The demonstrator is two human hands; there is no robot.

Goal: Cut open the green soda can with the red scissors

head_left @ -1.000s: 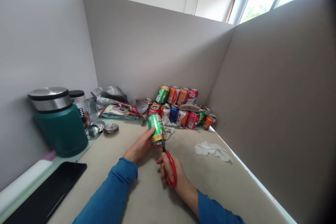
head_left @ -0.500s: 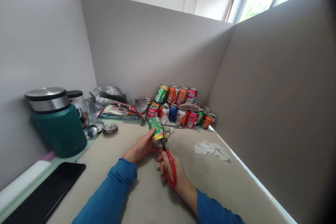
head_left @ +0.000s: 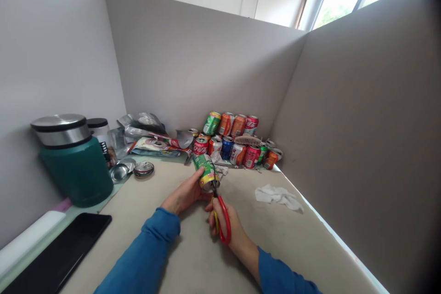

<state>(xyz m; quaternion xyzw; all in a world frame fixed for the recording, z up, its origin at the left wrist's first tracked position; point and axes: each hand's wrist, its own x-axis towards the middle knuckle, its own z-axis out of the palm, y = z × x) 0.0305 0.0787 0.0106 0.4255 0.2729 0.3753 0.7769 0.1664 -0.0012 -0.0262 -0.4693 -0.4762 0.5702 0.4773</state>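
Observation:
My left hand (head_left: 188, 190) is wrapped round a green and yellow drink can (head_left: 206, 171), which lies tilted with one end toward me. That near end looks cut open. In my right hand (head_left: 225, 220) are scissors (head_left: 225, 225) with a red handle loop and a yellow one. Their dark blades meet the can's near end on its right side; one blade seems to be inside the can. Behind the can, a crumpled white tissue (head_left: 217, 158) lies close to the row of other cans.
Stacked drink cans (head_left: 227, 148) line the back, with a brush (head_left: 247, 139) among them. Flattened metal sheets (head_left: 144, 124) and cut can ends (head_left: 144, 169) lie back left. A teal flask (head_left: 77, 167) and a black phone (head_left: 65, 248) are left; a white cloth (head_left: 279, 197) lies right.
Almost nothing differs. The can and both hands hold nearly the same place, and the scissors have shifted very slightly at the can's edge.

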